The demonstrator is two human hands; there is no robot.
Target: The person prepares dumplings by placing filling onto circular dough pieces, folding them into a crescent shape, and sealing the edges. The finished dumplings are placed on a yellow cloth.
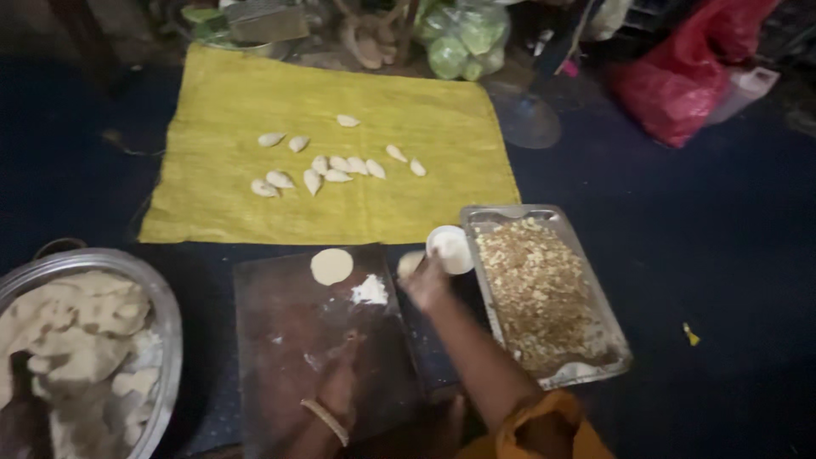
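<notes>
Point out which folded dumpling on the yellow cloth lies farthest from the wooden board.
The lone dumpling at the top of the yellow cloth. It lies apart, beyond the rest, which sit in rows closer to the wooden board.

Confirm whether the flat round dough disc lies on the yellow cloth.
No, the dough disc lies on the dark wooden board, below the yellow cloth.

Home kitchen corner, food prep done on the floor: yellow cloth [331, 144] w/ shaped dumplings [327, 166] at upper centre, metal bowl of dough [85, 340] lower left, wooden board [289, 340], tray of crumbly filling [544, 293], bagged veg [463, 34] along the top edge.
</notes>
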